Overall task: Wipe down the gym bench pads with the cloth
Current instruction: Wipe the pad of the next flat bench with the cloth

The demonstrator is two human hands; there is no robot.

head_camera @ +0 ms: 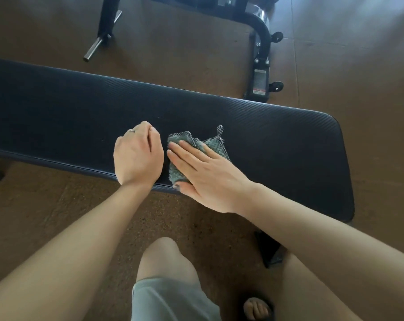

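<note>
Both hands are on the pad: right hand lies flat with straight fingers pressing the cloth near the front edge, left hand rests beside it, fingers curled, holding nothing. I'd keep that palm flat, use long overlapping strokes toward the right end, then fold the cloth to a clean side.

Bare counter surface is left open toward 9 o'clock of the left hand, and toward 3 o'clock of the right hand as far as the rounded end. Between the two hands only a narrow gap is seen. Toward 12 o'clock, beyond the far edge, the floor is obstructed by a black machine frame and a steel bar.
</note>
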